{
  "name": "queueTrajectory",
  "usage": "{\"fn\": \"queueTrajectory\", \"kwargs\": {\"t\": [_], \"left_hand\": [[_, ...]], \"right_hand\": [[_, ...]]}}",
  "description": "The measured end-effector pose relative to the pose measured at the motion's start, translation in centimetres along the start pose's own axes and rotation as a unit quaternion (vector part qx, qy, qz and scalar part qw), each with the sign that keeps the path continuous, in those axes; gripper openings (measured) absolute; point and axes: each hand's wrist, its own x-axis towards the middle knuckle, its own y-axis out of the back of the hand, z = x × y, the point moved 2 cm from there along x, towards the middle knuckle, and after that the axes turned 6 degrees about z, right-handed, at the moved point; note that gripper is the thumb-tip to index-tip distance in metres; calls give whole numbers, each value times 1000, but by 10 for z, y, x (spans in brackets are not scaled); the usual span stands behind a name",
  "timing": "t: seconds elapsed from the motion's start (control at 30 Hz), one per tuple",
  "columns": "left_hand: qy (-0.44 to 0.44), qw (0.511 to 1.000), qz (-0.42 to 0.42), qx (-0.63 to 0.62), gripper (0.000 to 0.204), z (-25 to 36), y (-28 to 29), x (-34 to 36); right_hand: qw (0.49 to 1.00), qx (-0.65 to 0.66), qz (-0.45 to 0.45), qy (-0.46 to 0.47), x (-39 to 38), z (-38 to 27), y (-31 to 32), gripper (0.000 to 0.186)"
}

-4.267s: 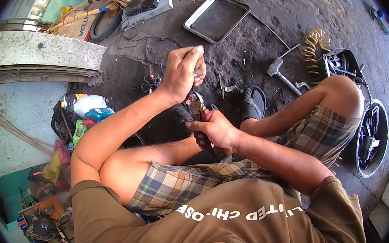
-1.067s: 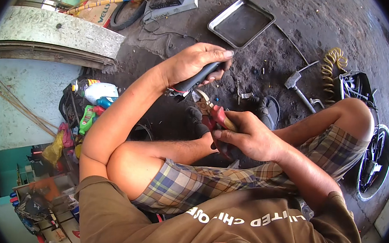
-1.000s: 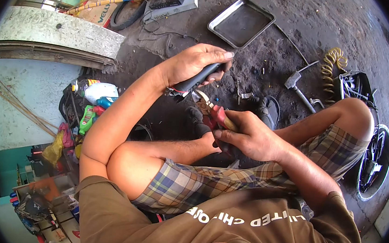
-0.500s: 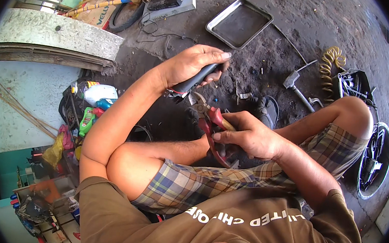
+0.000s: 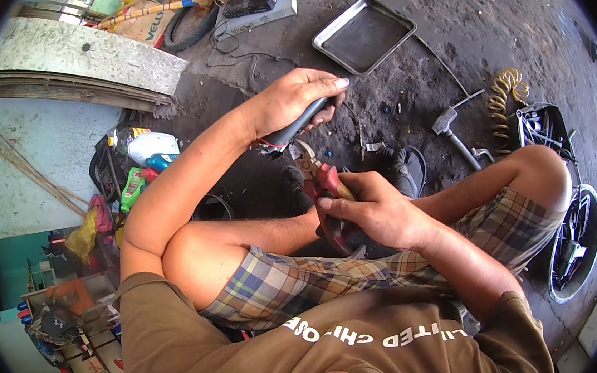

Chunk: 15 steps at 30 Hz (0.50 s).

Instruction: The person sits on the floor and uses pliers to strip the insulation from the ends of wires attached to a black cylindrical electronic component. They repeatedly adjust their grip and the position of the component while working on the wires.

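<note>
My left hand (image 5: 293, 105) grips a black elongated part (image 5: 290, 128) with a thin red edge and some metal at its lower end, the fingers wrapped over it. Just below and to the right of that end are the metal jaws of red-and-yellow handled pliers (image 5: 330, 181), parted slightly; whether they touch the part is hard to tell. My right hand (image 5: 375, 212) is closed round the pliers' handles, thumb along the near side. My bent legs and sandalled feet (image 5: 409, 172) frame the hands. Small dark bits and metal scraps (image 5: 373, 145) lie on the grimy floor beyond them.
Ahead lie a metal tray (image 5: 363, 34), a grey box with a black device (image 5: 257, 6) and cables. Right: a mallet-like tool (image 5: 451, 133), coiled hose (image 5: 505, 95), tool case (image 5: 543, 127) and parts basin (image 5: 569, 245). Left: bottles (image 5: 152, 142), a low ledge (image 5: 85, 54) and brooms (image 5: 143, 10).
Since the oldest frame my left hand has turned, showing the black part, and my right hand and pliers have moved rightward. Over the last second both hands have drifted slightly left.
</note>
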Motion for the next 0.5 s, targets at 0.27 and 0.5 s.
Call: {"fn": "queueTrajectory", "kwargs": {"t": [0.27, 0.5], "left_hand": [[-31, 998, -1, 56, 37, -1, -8, 5], [-22, 997, 5, 73, 38, -4, -10, 6]], "right_hand": [[998, -58, 4, -32, -4, -9, 8, 29], [987, -156, 27, 28, -3, -7, 11, 28]]}}
